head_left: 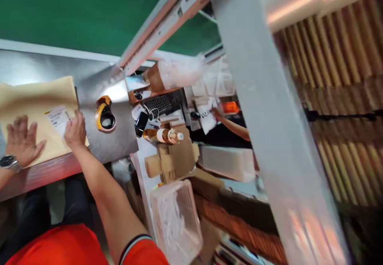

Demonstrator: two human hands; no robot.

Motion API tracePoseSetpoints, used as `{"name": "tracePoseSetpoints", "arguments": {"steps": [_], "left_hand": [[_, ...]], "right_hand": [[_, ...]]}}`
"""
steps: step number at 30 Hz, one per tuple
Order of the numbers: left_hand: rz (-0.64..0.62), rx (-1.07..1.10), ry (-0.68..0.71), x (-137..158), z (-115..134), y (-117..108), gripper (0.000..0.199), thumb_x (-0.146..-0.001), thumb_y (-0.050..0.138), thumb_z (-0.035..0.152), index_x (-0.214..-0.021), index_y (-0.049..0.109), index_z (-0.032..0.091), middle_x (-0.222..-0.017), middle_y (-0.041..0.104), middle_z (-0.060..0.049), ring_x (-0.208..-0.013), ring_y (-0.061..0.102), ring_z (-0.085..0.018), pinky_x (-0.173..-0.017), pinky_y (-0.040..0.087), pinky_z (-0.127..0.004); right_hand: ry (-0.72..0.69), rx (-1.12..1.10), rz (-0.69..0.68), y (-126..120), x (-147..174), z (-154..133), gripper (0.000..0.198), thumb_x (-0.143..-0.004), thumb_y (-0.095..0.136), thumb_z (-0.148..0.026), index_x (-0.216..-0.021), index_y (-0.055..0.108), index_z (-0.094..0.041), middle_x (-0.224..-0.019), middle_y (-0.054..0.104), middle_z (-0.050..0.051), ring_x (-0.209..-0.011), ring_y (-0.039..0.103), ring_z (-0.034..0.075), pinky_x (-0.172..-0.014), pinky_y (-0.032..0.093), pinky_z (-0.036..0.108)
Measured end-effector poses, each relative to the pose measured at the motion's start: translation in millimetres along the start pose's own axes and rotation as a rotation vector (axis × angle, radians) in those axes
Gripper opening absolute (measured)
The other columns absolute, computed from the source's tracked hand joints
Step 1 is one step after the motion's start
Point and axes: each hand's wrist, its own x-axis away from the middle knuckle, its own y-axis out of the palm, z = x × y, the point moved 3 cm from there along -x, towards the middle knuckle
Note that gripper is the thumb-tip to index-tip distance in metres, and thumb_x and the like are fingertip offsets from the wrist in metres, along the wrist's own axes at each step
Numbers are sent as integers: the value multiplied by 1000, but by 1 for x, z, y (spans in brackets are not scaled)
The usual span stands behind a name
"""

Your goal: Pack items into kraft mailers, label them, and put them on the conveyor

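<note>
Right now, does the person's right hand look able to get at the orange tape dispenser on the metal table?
Probably yes: the tape dispenser sits close beside the right hand, and nothing on the metal table stands between them. The hand would likely have to leave the envelope first.

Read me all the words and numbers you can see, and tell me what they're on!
None can be read for sure.
White label on the yellow envelope: printed, but too blurred.
Bottle: any print on it too blurred.
Keyboard: keys too small.
White package by a co-worker's hand: dark marks, too blurred.
</note>
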Motion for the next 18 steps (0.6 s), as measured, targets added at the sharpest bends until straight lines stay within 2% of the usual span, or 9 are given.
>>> {"name": "tracePoseSetpoints", "arguments": {"steps": [2,4,7,10,13,15,17,18], "left_hand": [[-15,-38,-39,6,13,-9,79,-111,40,52,-173,40,3,-191,20,-31,-179,12,-50,-138,12,-84],[-48,-79,-108,20,26,-17,71,-112,40,43,-170,47,2,-188,31,-31,-177,22,-49,-138,17,-81],[-30,-91,-216,67,46,-19,68,-110,41,36,-168,54,3,-185,37,-30,-176,29,-49,-138,25,-78],[6,-32,-261,144,64,7,68,-110,44,36,-168,56,3,-184,39,-32,-175,32,-50,-137,28,-79],[-25,42,-257,219,74,47,70,-109,42,35,-170,52,2,-183,41,-33,-175,31,-51,-138,27,-81],[-60,81,-267,254,76,68,72,-109,43,36,-171,50,1,-184,38,-34,-176,28,-51,-138,29,-80],[-82,102,-299,273,74,83,75,-107,45,38,-171,48,0,-185,35,-35,-177,27,-51,-138,30,-79],[-96,109,-310,279,71,89,76,-105,46,38,-170,49,-2,-183,38,-35,-175,30,-51,-138,31,-78]], "right_hand": [[29,-59,-14,-3,2,-3,31,-110,53,-19,-136,70,-13,-168,61,27,-169,48,31,-140,43,56],[66,-88,-45,-9,4,-6,28,-110,53,-17,-131,71,-12,-169,59,28,-169,48,29,-140,42,54],[73,-79,-67,-21,11,-11,23,-110,54,-14,-123,71,-9,-172,55,31,-172,42,30,-142,36,56],[38,-33,-78,-32,25,-16,17,-110,57,-16,-119,71,-9,-173,53,30,-175,37,30,-143,32,57],[-58,-32,-112,-30,51,-24,13,-112,60,-21,-114,72,-15,-175,54,24,-176,37,26,-144,34,47],[-143,-87,-117,-25,81,-32,15,-113,59,-24,-116,71,-16,-175,55,22,-174,40,23,-143,37,42],[-200,-172,-125,-22,126,-40,17,-114,57,-27,-118,69,-16,-174,55,20,-171,44,21,-141,40,40],[-218,-221,-138,-21,154,-44,17,-113,58,-28,-119,69,-17,-172,56,20,-170,46,22,-140,42,40]]}}
